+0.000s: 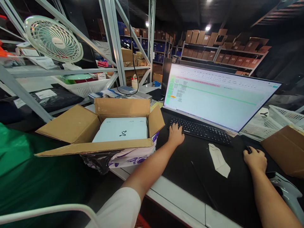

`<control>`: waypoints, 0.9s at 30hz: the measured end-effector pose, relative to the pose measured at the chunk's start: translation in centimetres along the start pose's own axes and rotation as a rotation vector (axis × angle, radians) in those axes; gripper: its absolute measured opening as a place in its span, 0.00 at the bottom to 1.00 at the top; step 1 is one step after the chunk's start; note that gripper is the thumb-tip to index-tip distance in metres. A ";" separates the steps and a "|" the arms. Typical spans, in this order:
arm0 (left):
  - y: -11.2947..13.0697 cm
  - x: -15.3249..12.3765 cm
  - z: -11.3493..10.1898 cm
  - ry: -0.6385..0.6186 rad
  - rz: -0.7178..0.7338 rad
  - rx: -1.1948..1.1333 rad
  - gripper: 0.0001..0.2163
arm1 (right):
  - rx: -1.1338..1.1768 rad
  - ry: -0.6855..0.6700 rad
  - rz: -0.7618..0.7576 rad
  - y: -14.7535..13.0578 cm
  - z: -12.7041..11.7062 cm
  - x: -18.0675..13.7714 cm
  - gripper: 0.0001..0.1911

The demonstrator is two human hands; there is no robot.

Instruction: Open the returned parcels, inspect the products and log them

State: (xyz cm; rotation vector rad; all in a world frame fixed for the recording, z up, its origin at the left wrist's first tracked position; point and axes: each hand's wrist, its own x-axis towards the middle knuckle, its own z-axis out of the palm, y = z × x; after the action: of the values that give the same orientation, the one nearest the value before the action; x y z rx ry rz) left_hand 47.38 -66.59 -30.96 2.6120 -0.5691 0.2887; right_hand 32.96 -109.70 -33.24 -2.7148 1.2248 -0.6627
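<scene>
My left hand [176,135] rests on the left end of a black keyboard [201,129], its fingers spread over the keys. On the black desk mat at the right, my right hand [256,160] is wrapped over a dark computer mouse [248,150], which is mostly hidden under the palm. Behind the keyboard stands a monitor [213,98] showing a spreadsheet with one green row and one red row. Left of my left arm, an open cardboard box [122,107] holds a white box [122,129] with a black squiggle logo.
A crumpled white paper [218,161] and a thin dark stick [203,183] lie on the mat. Near my right forearm sit a grey-white handheld device [285,188] and a brown carton [285,150]. A fan [53,39] stands on the metal rack at left; green fabric [30,177] is below.
</scene>
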 end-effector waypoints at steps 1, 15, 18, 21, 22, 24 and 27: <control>0.0 0.0 0.0 -0.002 -0.001 -0.001 0.27 | 0.000 0.000 -0.002 0.0 0.0 0.0 0.35; 0.0 0.2 0.1 -0.010 -0.016 -0.002 0.28 | -0.002 0.021 0.018 0.0 0.3 0.1 0.35; 0.0 0.2 0.1 -0.009 -0.013 -0.001 0.27 | -0.006 0.024 0.022 0.2 0.3 0.1 0.34; 0.1 0.1 0.1 -0.011 -0.011 0.002 0.27 | -0.004 0.025 0.012 0.3 0.3 0.2 0.35; 0.1 0.1 0.1 -0.011 -0.009 0.004 0.27 | -0.002 0.026 0.008 0.3 0.4 0.2 0.35; 0.1 0.1 0.1 -0.009 -0.004 0.008 0.27 | 0.003 0.027 0.000 0.3 0.4 0.2 0.36; 0.1 0.1 0.1 -0.005 -0.001 0.014 0.27 | 0.008 0.031 -0.001 0.3 0.5 0.2 0.36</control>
State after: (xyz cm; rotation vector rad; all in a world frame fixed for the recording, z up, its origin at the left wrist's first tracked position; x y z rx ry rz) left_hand 47.44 -66.74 -30.99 2.6275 -0.5702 0.2866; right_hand 33.06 -110.04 -33.68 -2.7090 1.2240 -0.7103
